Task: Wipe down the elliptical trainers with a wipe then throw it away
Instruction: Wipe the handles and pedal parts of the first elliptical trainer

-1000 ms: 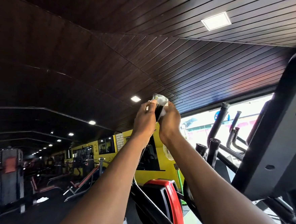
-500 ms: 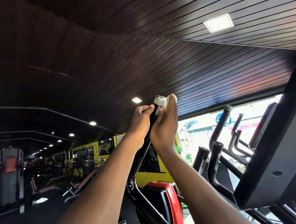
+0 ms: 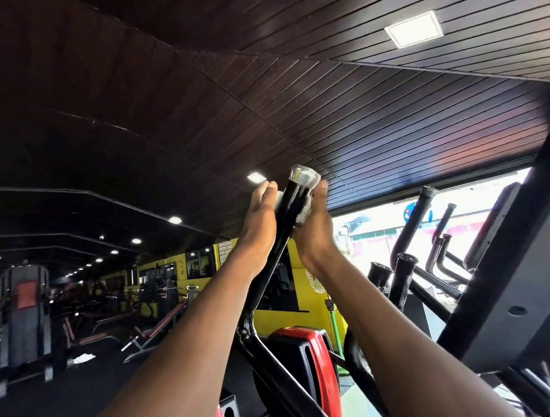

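We're reaching way up here, both arms stretched out and up toward the top of the black handlebar [image 3: 287, 220] on the elliptical [image 3: 305, 362]. The bar is running between our palms, and the clear cap [image 3: 304, 175] at its tip is poking out just above our fingers, at about 12 o'clock from the hands.

The wipe [image 3: 301, 214] is where things could go sideways. It's showing as white bits on both sides of the bar, so it's probably wrapped round the far side, sandwiched between our palms and the tube. The left hand [image 3: 258, 224] is pressing flat against the bar from 9 o'clock with fingers looking straight and together, more a push than a grab. The right hand [image 3: 315, 228] is pressing in from 3 o'clock with the wipe bunched under it; whether its fingers are curling round the back of the bar, we can't tell.

So we're guessing the wipe is only staying put by palm pressure. If either hand is easing off while sliding, the wipe could bunch up, slip and drop down toward the red housing [image 3: 319, 351] at 6 o'clock or the floor. Sliding too far up could also run it off over the cap.

Other worry: the bar probably pivots, so uneven pushing at full reach might be swinging it away from us, and arms this extended aren't giving much control.
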